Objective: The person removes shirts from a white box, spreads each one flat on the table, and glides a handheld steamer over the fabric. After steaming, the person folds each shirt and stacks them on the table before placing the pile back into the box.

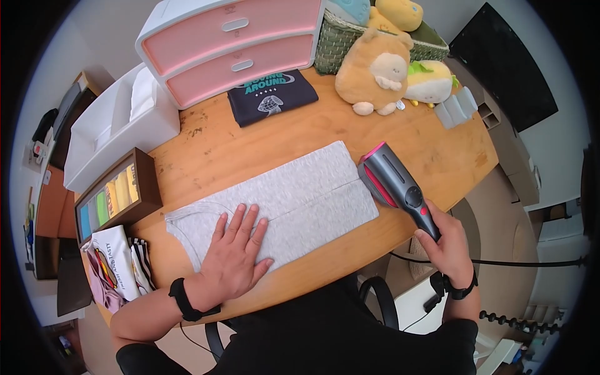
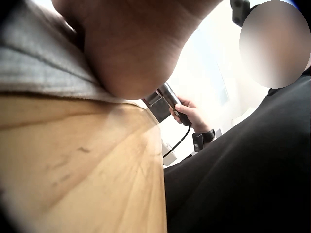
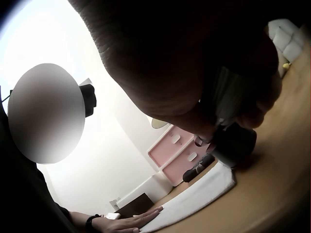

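Head view has a light grey shirt (image 1: pixel 312 203) laid folded on the wooden desk (image 1: pixel 300 134), slanting across its front part, with the neckline at the end nearer the left hand (image 1: pixel 231 262). That hand lies flat on the cloth beside the neckline, palm down, its fingers straight and spread, the thumb set apart. The right hand (image 1: pixel 451 247) has its fingers wrapped round the handle of a grey and pink handheld steamer (image 1: pixel 394 178), whose head sits at the shirt's far end from the neckline; whether it presses on the fabric cannot be told. In the left wrist view the heel of the left hand rests on the cloth near the desk's edge, and a black cord (image 2: pixel 177 141) runs down from the steamer's handle. The right wrist view is dark around the grip, but the shirt stretches from the steamer to the left hand. Behind the shirt lies a folded dark T-shirt (image 1: pixel 272 103) in front of a pink and white drawer unit (image 1: pixel 231 47); a tan plush toy (image 1: pixel 374 69) sits by a green woven basket (image 1: pixel 337 47). Near the left arm are a brown box (image 1: pixel 150 190) of rolled cloths and some folded clothes (image 1: pixel 119 259).
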Available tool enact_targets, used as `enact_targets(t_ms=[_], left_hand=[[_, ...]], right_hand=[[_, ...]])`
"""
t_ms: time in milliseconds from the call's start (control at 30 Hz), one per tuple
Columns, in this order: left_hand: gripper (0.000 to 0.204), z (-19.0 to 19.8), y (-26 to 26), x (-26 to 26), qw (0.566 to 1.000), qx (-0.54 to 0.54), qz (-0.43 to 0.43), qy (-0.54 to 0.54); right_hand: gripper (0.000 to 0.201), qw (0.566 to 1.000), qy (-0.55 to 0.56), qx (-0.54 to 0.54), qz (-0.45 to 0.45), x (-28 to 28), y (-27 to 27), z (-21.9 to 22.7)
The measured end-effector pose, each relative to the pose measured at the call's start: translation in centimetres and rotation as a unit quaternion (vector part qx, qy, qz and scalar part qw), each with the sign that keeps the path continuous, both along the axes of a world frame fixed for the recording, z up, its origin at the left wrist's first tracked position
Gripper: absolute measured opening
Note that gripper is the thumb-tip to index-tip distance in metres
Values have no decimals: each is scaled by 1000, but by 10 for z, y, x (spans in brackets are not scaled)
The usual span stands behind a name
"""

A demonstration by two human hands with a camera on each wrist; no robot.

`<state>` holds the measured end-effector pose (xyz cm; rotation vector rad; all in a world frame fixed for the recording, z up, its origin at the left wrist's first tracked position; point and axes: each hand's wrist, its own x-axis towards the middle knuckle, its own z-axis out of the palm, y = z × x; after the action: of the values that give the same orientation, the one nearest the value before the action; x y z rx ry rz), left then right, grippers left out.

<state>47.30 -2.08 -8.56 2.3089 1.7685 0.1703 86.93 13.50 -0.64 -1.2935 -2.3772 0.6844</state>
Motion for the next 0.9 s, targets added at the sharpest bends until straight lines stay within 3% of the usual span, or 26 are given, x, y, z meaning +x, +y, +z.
enact_targets(t_ms=[133, 233, 400, 500, 600, 700, 833, 900], left_hand=[[81, -1, -1, 1, 1000, 4, 1, 2], [82, -3, -1, 0, 1000, 4, -1, 10], [81, -4, -2, 1, 1000, 2, 8, 16], [80, -3, -3, 1, 1000, 6, 12, 9], [78, -4, -2, 0, 1000, 9, 17, -6], [77, -8, -4, -2, 999, 31, 16, -13], [76, -13, -5, -3, 998, 49, 16, -19], [76, -13, -7, -3, 998, 59, 18, -30]], right_hand=[[63, 999, -30, -31, 33, -13, -4, 12], [64, 992, 15, 20, 121, -36, 1, -6], [67, 980, 11, -5, 198, -78, 5, -11], [63, 978, -15, -44, 202, -90, 14, -5], [58, 987, 2, 22, 157, -80, 27, -19], [54, 997, -11, -62, 42, -84, 33, 0], [56, 997, -1, 19, 71, -91, 29, -3], [59, 992, 14, 1, 123, -100, 28, -4]])
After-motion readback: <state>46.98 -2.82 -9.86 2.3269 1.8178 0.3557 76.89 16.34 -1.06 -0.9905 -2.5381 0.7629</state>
